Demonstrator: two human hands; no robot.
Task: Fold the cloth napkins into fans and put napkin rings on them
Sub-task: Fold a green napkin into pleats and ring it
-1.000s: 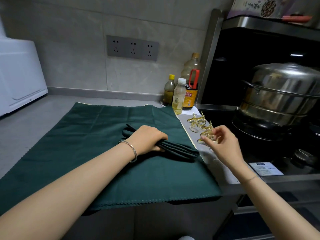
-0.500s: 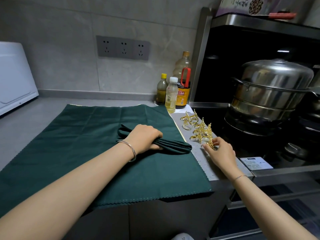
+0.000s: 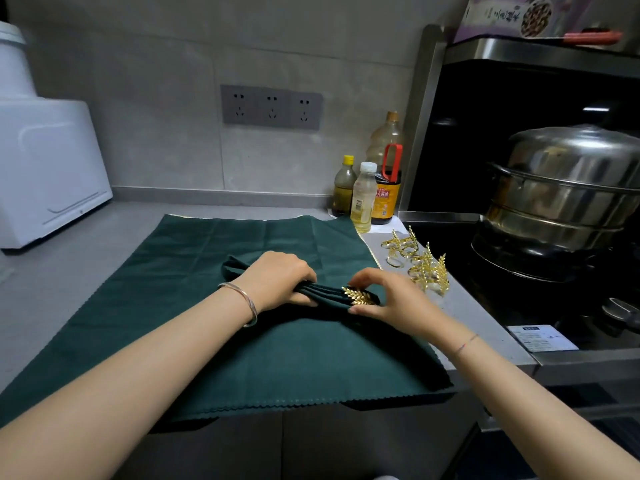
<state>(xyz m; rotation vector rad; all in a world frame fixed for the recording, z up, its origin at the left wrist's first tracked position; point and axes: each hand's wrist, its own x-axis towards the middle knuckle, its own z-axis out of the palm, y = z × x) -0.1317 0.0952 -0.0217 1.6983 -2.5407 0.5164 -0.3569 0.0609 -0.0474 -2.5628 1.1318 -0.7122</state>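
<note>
- The pleated dark green napkin (image 3: 325,293) is laid on a flat green cloth (image 3: 194,306) spread over the grey countertop (image 3: 69,271); its long axis runs from upper left to lower right, the right end being pointed toward the stove side.
- The napkin's middle is clamped by the left hand (image 3: 277,280), closed over the soft folds; a thin metal bangle (image 3: 242,301) is worn on that wrist.
- A gold leaf-shaped napkin ring (image 3: 358,295) is pinched between thumb and fingers of the right hand (image 3: 391,303), and is seen at the napkin's right end; how far it is slid on cannot be told.
- More shiny gold rings (image 3: 415,259) are clustered just right of the cloth; the cloth's near edge is scalloped.
- Three bottles (image 3: 363,199) are stood behind; a steel steamer pot (image 3: 561,195) is set on the stove.
</note>
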